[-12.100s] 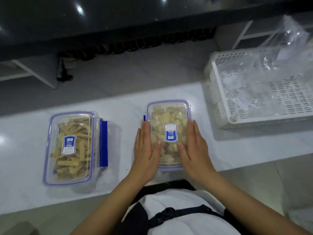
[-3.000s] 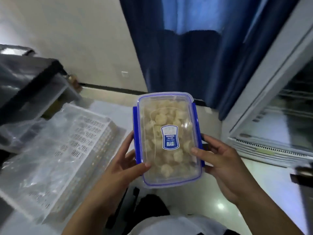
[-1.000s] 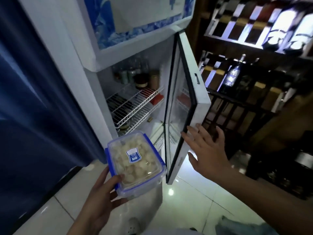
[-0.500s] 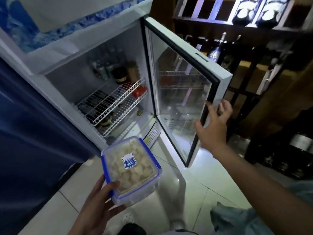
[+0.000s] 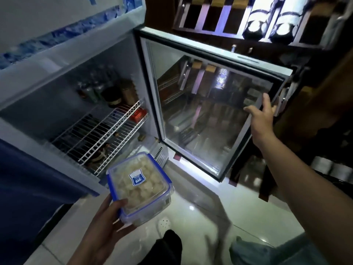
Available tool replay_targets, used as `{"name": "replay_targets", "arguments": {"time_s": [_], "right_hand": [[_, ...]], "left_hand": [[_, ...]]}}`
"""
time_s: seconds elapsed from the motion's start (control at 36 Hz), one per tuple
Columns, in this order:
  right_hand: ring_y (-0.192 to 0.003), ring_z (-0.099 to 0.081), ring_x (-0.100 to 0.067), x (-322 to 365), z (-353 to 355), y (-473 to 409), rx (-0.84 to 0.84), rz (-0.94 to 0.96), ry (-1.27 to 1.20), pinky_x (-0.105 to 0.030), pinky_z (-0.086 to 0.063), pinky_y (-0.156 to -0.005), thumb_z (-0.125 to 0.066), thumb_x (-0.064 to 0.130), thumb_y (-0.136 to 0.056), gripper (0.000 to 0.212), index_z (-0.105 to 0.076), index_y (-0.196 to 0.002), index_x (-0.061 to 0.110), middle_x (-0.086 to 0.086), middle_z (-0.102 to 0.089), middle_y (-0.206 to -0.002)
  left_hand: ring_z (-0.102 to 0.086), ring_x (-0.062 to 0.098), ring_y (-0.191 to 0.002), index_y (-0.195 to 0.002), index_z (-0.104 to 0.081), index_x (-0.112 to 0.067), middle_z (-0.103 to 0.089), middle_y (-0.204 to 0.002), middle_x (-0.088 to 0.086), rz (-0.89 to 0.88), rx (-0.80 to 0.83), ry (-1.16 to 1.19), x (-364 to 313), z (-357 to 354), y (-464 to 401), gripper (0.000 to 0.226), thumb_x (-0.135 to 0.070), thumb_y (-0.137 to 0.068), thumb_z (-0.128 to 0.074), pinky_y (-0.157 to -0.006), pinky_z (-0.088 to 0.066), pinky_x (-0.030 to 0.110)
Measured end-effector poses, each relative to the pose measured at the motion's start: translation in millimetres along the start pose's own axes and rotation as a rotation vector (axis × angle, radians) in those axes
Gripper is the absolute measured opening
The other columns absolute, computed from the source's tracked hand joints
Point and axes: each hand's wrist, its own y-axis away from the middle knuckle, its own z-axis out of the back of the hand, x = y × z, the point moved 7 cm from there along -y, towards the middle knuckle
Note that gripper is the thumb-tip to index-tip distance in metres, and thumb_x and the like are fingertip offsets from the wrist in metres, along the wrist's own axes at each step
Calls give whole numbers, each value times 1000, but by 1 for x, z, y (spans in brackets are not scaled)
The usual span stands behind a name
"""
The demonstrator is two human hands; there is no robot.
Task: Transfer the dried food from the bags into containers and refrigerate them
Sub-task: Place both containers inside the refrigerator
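My left hand [image 5: 104, 224] grips a clear container [image 5: 140, 185] with a blue-rimmed lid, full of pale dried food, low in front of the fridge. The fridge [image 5: 57, 88] stands open, showing white wire shelves [image 5: 99, 134]. Its glass door [image 5: 206, 119] is swung wide to the right. My right hand [image 5: 262, 116] rests on the door's outer edge, fingers straight and the thumb spread apart.
Jars and bottles [image 5: 107, 92] stand at the back of the upper fridge shelf, and a red pack [image 5: 138, 114] lies at its right end. A dark wooden wine rack [image 5: 248, 20] fills the wall behind the door. A blue curtain [image 5: 23, 188] hangs at left.
The fridge door has swung further open to the right with my right hand on its edge. The container in my left hand has moved closer to the fridge opening.
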Motion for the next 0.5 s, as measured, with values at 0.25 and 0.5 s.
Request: {"name": "replay_targets", "arguments": {"time_s": [0.25, 0.5], "right_hand": [[-152, -8, -24, -6, -3, -72, -37, -58, 182, -39, -24, -120, -62, 20, -90, 77, -25, -156, 32, -8, 1, -166], [-142, -34, -19, -49, -74, -57, -49, -97, 137, -37, -31, -117, -63, 18, -81, 76, -35, -152, 27, -4, -32, -158]], "left_hand": [[-67, 41, -104, -127, -60, -32, -71, -114, 16, 76, 6, 88, -42, -8, -93, 40, -14, -92, -62, -81, -57, 51], [-69, 38, -97, -133, -57, -28, -71, -116, 12, 56, 40, 115, -79, 1, -156, 43, -12, -93, -60, -91, -53, 60]]}}
